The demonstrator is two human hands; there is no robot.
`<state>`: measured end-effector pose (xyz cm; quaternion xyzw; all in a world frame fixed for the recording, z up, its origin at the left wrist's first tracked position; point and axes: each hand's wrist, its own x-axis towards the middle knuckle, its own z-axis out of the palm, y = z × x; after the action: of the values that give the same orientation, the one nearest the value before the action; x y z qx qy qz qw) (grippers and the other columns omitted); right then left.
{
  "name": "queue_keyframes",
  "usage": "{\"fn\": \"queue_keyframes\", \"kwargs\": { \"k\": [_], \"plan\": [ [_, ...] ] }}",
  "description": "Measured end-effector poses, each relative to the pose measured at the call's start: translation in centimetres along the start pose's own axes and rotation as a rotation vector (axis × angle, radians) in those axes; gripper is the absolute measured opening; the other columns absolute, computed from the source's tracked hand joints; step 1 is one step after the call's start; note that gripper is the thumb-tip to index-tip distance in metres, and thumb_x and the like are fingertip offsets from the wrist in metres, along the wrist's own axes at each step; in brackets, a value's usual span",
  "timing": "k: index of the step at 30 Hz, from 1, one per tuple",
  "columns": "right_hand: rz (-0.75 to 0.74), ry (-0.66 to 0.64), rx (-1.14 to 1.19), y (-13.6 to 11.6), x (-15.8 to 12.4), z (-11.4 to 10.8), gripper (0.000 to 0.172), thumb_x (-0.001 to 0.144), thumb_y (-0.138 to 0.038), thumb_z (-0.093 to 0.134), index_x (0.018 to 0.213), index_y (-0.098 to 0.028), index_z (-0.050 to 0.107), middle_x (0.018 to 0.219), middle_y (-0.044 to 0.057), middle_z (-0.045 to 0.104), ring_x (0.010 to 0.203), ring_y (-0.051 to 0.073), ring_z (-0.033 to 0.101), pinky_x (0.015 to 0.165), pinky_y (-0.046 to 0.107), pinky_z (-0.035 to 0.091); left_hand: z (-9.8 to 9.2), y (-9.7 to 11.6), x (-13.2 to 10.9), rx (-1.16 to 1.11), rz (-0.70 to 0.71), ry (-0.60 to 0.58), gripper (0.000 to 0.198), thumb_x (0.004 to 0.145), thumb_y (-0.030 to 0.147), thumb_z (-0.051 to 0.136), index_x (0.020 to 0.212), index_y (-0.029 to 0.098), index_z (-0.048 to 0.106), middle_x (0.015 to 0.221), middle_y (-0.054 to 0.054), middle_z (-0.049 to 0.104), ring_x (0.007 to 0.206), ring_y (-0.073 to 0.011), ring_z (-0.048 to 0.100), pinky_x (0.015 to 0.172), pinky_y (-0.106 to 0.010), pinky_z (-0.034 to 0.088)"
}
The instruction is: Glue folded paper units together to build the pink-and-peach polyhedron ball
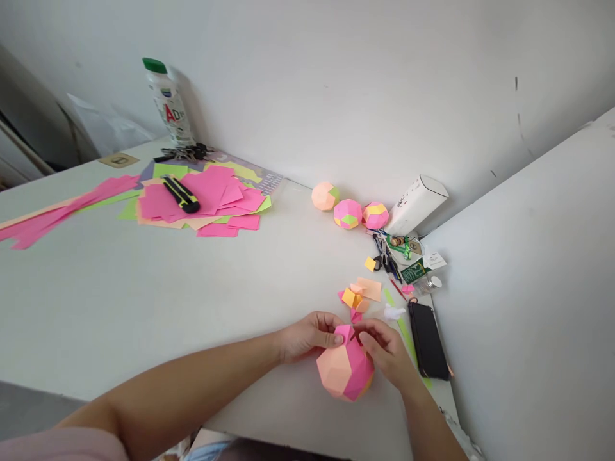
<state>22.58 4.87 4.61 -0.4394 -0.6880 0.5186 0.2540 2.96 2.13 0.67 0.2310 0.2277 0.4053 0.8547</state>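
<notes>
A faceted paper ball (336,371) in peach and pink sits near the front edge of the table, between my hands. My left hand (310,336) grips its upper left side, the thumb pressed on a pink flap at the top. At the top right, the bent fingers of my right hand (384,349) pinch close to a dark opening in the ball; whether they hold a flap is hidden. Just beyond the ball lie small folded paper pieces (353,298) in orange, peach and pink.
Three finished-looking paper balls (347,214) stand by the wall beside a white box (417,205). Scissors (384,253), a black case (428,340) and a small jar (426,285) lie right. Pink sheets (216,192) with a cutter (180,193), and a bottle (169,105), are left.
</notes>
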Motion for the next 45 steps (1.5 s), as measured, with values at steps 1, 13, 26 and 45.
{"fn": "queue_keyframes", "kwargs": {
  "k": [1, 13, 26, 45],
  "plan": [
    [0.083, -0.071, 0.088, 0.1, 0.1, -0.1, 0.022, 0.082, -0.037, 0.060, 0.093, -0.021, 0.070, 0.083, 0.006, 0.070, 0.078, 0.021, 0.064, 0.066, 0.030, 0.051, 0.0, 0.0, 0.0, -0.001, 0.000, -0.001, 0.027, 0.056, 0.029, 0.084, 0.071, 0.013, 0.068, 0.070, -0.003, 0.067, 0.067, -0.0144, 0.060, 0.065, -0.026, 0.045],
    [0.292, -0.244, 0.453, 0.7, 0.0, -0.4, 0.019, 0.070, -0.029, 0.076, 0.083, -0.018, 0.070, 0.076, 0.002, 0.068, 0.066, 0.013, 0.061, 0.059, 0.023, 0.045, 0.2, 0.1, 0.0, 0.039, -0.013, -0.018, 0.027, 0.054, 0.029, 0.085, 0.069, 0.012, 0.069, 0.068, -0.002, 0.066, 0.064, -0.0130, 0.059, 0.063, -0.025, 0.043],
    [0.290, -0.280, 0.413, -0.1, -0.4, -0.5, 0.022, 0.073, -0.031, 0.073, 0.091, -0.018, 0.072, 0.083, 0.003, 0.070, 0.072, 0.014, 0.061, 0.064, 0.023, 0.045, -0.1, 0.1, -0.1, 0.085, -0.032, -0.044, 0.024, 0.058, 0.029, 0.082, 0.072, 0.013, 0.070, 0.072, -0.003, 0.068, 0.069, -0.0141, 0.061, 0.068, -0.026, 0.045],
    [0.375, -0.435, 0.577, 0.7, -0.3, -0.8, 0.025, 0.065, -0.022, 0.081, 0.083, -0.015, 0.066, 0.075, 0.001, 0.067, 0.068, 0.011, 0.060, 0.060, 0.022, 0.043, -0.2, 0.0, -0.1, 0.095, -0.036, -0.081, 0.022, 0.059, 0.027, 0.082, 0.070, 0.013, 0.069, 0.067, -0.001, 0.066, 0.063, -0.0110, 0.059, 0.062, -0.023, 0.045]
  ]
}}
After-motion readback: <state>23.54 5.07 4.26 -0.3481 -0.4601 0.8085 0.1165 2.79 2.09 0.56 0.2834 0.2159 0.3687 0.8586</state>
